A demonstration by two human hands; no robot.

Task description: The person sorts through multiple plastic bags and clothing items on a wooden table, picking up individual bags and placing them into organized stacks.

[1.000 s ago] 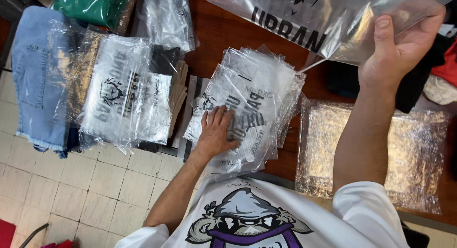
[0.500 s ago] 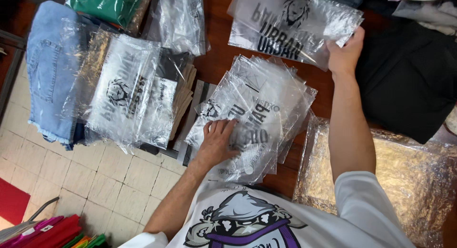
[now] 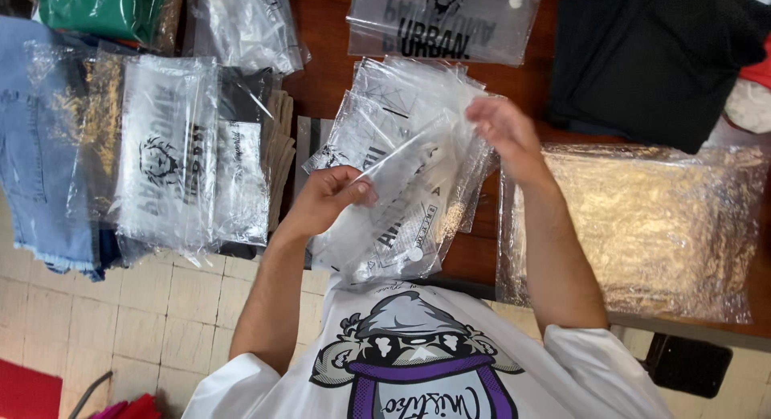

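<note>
Hands meet over the stack of clear printed bags (image 3: 401,186) at the near edge of the table (image 3: 321,33). Left hand (image 3: 325,198) pinches the top bag's corner; right hand (image 3: 502,134) pinches its far edge, peeling it free. One flat bag (image 3: 446,21) already lies apart, farther back; most of the crinkled, glossy stack remains.

You are at a clothing packing station: folded garments in clear bags (image 3: 189,158), empty printed poly bags (image 3: 401,178) stacked on a wooden desk (image 3: 325,33), tiled floor (image 3: 152,314) below.
</note>
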